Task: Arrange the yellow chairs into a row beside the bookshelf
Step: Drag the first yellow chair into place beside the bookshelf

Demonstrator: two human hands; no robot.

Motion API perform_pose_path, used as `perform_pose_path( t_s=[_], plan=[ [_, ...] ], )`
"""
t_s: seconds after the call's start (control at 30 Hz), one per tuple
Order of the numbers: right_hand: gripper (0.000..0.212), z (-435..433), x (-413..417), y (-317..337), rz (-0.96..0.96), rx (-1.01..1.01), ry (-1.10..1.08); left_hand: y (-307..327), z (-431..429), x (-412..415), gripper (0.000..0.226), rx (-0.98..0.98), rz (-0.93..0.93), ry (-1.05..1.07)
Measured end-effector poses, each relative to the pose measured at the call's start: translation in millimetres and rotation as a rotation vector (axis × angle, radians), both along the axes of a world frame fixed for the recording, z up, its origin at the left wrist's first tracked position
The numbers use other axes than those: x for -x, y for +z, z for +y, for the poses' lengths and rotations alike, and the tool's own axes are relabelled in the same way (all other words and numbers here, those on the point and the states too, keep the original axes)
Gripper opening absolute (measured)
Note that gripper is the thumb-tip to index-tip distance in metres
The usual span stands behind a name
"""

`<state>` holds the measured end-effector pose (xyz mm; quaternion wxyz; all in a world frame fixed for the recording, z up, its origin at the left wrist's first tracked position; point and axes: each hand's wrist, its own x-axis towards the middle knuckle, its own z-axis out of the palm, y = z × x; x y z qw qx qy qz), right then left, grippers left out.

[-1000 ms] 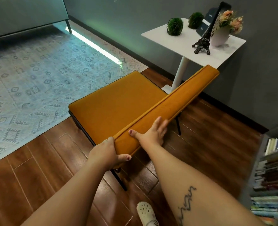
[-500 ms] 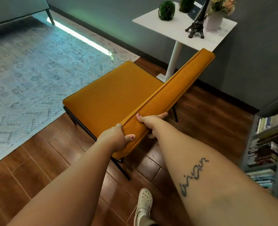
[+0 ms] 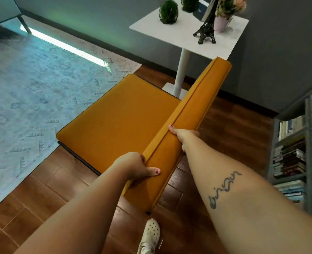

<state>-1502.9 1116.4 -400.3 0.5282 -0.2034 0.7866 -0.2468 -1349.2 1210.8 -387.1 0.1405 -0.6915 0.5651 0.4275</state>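
On the yellow chair (image 3: 118,121) backrest, both hands' grip.

Both bare arms reach forward to the yellow chair back (image 3: 195,107). The left hand (image 3: 136,166) grips its near end, thumb laid across the top edge. The right hand (image 3: 183,135) clasps it farther along, with the thumb on top and the fingers curled behind.
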Motion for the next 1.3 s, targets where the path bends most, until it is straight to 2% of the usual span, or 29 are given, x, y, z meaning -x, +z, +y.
perform_pose_path(
  t_s=[0.3, 0.47, 0.57, 0.67, 0.87, 1.03, 1.13, 1.3],
  plan=[
    [0.103, -5.9, 5.6, 1.7, 0.002, -0.048, -0.011, -6.0, -37.4, 3.5, 0.082, -0.202, -0.006, -0.208],
    [0.104, -0.5, 3.6, 7.4, 0.003, -0.037, -0.004, -3.2, -41.8, 6.5, 0.082, -0.249, -0.007, -0.303],
    [0.107, 1.5, -1.4, 8.6, 0.025, -0.033, -0.013, -3.9, -46.9, 6.2, 0.084, -0.312, 0.049, -0.332],
    [0.101, 6.5, -8.6, 10.4, 0.095, -0.041, -0.033, -4.9, -51.2, 4.1, 0.088, -0.362, 0.120, -0.395],
    [0.094, 36.6, -30.8, 12.3, 0.134, -0.011, -0.111, -7.0, -42.3, -9.8, 0.090, -0.231, 0.188, -0.458],
    [0.073, 84.2, -54.8, -1.4, 0.200, 0.050, -0.219, -19.7, -50.6, -27.8, 0.088, -0.241, 0.258, -0.562],
    [0.068, 107.3, -68.1, -3.5, 0.271, 0.002, -0.259, -24.8, -58.2, -32.0, 0.083, -0.257, 0.309, -0.601],
    [0.063, 138.9, -91.1, -1.5, 0.397, -0.066, -0.240, -36.5, -60.6, -34.3, 0.072, -0.165, 0.327, -0.641]
  ],
)
